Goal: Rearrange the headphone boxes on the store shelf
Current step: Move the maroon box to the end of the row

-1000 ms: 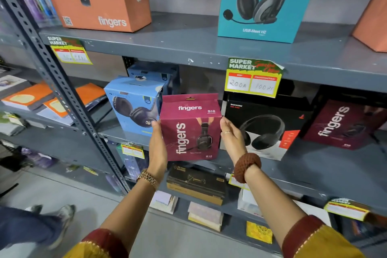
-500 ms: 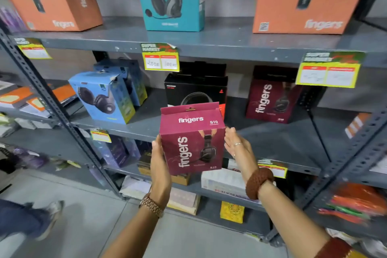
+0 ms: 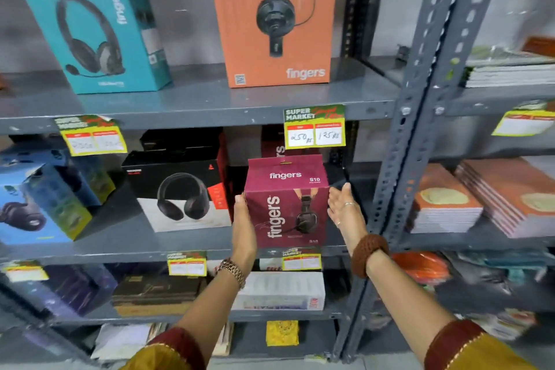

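Note:
A maroon "fingers S10" headphone box stands upright between my two hands at the right end of the middle shelf. My left hand presses flat on its left side. On its right side lies my right hand, fingers straight. The box's bottom edge sits level with the shelf's front lip; I cannot tell whether it rests there. Behind it a second maroon box shows partly. To its left is a black and white headphone box, then blue headphone boxes.
A teal box and an orange box stand on the shelf above. A grey perforated upright rises just right of my right hand. Stacked notebooks fill the neighbouring bay. A price tag hangs above the maroon box.
Both hands have carried the maroon box rightward along the middle shelf, from beside the blue boxes, past the black box, to the right end near the upright.

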The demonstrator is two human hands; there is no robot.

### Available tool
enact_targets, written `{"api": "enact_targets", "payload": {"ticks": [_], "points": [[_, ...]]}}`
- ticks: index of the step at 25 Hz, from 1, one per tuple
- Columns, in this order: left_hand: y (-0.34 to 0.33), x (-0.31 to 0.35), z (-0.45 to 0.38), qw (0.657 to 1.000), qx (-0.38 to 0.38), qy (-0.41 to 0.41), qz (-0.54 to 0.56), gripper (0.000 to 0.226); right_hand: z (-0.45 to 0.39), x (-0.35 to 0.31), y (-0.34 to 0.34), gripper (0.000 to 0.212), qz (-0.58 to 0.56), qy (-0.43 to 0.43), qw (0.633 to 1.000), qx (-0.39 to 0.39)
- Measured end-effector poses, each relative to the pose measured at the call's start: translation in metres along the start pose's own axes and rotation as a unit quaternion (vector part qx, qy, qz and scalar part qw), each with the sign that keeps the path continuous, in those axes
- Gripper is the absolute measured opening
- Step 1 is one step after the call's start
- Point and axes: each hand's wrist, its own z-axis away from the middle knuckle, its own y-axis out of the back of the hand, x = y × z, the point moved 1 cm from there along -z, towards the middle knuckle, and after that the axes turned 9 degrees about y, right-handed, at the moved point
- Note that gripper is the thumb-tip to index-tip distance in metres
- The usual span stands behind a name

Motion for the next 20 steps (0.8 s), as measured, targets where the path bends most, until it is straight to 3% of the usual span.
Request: {"api": "enact_targets", "payload": {"ticks": [5,10,13,20], "points": [[-0.009,-0.012,-0.037,1.0,-0.003,0.03,-0.003,0.049,-0.041,0.006,0.006,0.065,0.06,-0.022,0.996,0.06],[-0.012,-0.01,-0.049,0.999,-0.032,0.035,-0.012,0.043,-0.043,0.014,0.011,0.066,0.004,-0.02,1.0,0.023],[-0.014,-0.006,-0.049,0.999,-0.038,0.034,-0.013,0.041,-0.05,0.017,0.012,0.061,0.025,-0.016,0.998,0.048],[-0.006,-0.008,-0.051,0.996,-0.055,0.046,-0.049,0.047,-0.041,0.015,0.008,0.069,0.015,-0.009,1.0,0.013]]}}
